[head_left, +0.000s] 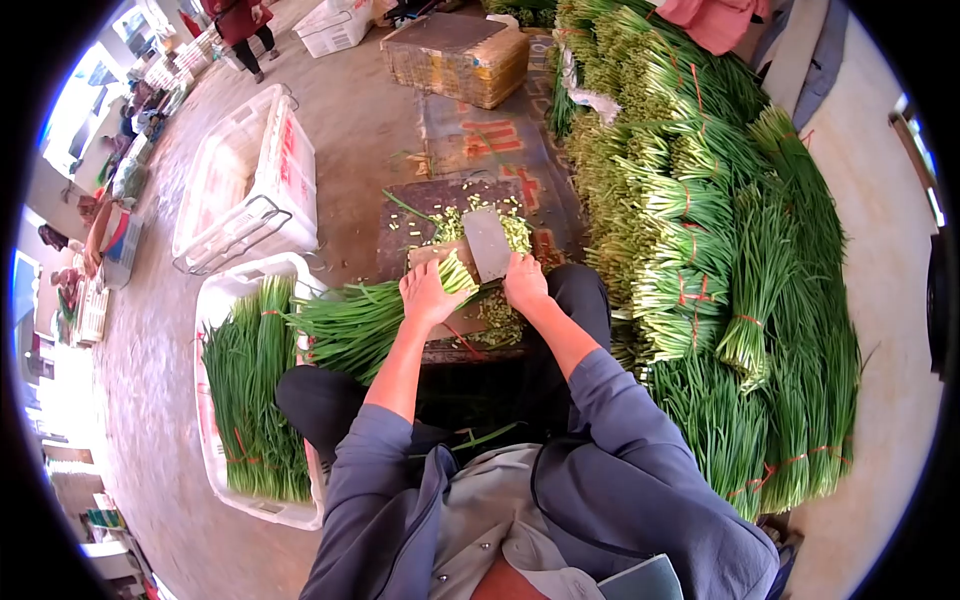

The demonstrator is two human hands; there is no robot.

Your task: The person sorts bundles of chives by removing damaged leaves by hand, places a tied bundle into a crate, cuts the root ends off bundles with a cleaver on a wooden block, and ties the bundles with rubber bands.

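My left hand [430, 292] is wrapped round a bunch of long green stalks [350, 325] near their pale cut ends. The stalks lie across a low board [435, 252], and their leafy ends reach left to the white crate. In my right hand [524, 281] is the handle of a wide cleaver [487, 244], its blade just right of the stalk ends. Short cut pieces [516, 230] are scattered round the blade and below it on the board.
At the left, a white crate [207, 440] holds green bundles; another white crate [245, 190] stands beyond it. Tied green bundles [690, 230] are heaped at the right. A taped box [455, 60] is ahead. A person [240, 25] stands at the far left.
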